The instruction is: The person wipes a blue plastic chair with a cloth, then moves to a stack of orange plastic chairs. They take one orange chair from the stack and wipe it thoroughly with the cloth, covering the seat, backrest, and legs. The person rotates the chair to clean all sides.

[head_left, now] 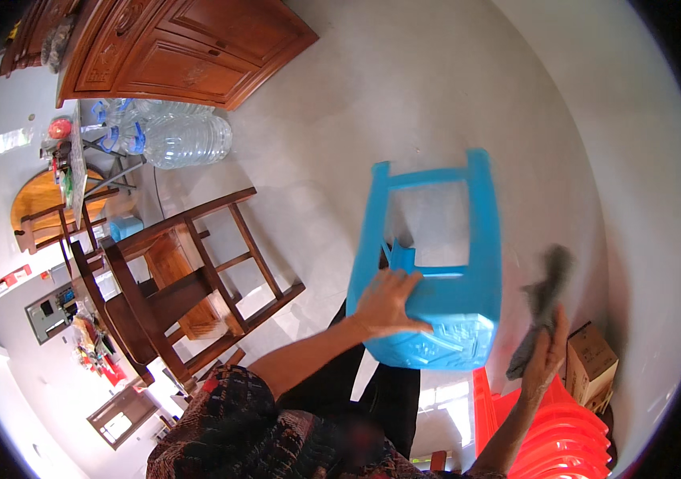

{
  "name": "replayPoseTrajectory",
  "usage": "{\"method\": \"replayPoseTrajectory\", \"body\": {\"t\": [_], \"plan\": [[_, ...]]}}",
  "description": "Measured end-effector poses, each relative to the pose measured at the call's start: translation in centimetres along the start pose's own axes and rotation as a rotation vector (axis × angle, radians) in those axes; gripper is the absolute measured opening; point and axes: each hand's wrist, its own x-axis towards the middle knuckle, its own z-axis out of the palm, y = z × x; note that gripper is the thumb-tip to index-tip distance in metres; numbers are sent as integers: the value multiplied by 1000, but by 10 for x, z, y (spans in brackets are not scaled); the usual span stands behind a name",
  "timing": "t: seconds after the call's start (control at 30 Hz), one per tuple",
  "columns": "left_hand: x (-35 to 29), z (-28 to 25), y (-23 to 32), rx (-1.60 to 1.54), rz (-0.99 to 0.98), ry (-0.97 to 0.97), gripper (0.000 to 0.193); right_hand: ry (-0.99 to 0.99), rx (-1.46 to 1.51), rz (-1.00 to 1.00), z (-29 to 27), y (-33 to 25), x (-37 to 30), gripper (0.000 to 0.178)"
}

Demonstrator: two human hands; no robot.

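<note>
A blue plastic stool [456, 291] is tipped in front of me, its legs pointing away and its embossed seat toward my body. My left hand [387, 307] grips the stool's side, with thumb and fingers spread over the plastic. To the right of the stool, my right hand [546, 353] holds a dark grey cloth [546, 299] that hangs out at both ends of the grip. The cloth's far end is blurred by motion and apart from the stool.
Stacked red plastic stools [564, 435] stand at lower right, beside a cardboard box [591, 363] near the wall. On the left are a dark wooden chair [212, 275], large clear water bottles [184, 140] and a carved wooden cabinet [188, 60].
</note>
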Motion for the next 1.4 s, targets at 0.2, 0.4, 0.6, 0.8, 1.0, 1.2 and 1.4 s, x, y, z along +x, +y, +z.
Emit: {"method": "replayPoseTrajectory", "body": {"t": [0.2,0.4,0.6,0.8,1.0,1.2,1.4], "plan": [[17,-49,-56,-343,-415,178,90,34,570,541,55,128,-60,55],[0,-87,-127,-786,-514,309,81,-345,840,561,174,78,-28,71],[-24,-127,-219,-925,-616,496,70,-554,559,315,235,19,23,72],[-43,-166,-284,-1179,-758,479,82,-657,480,131,319,-29,56,73],[-44,-176,-300,-1205,-752,495,86,-620,445,186,355,-61,57,65],[-48,-190,-342,-1079,-842,509,91,-486,390,168,328,-11,-2,60],[-49,-214,-376,-739,-981,475,97,-230,79,255,289,127,-99,44]]}}
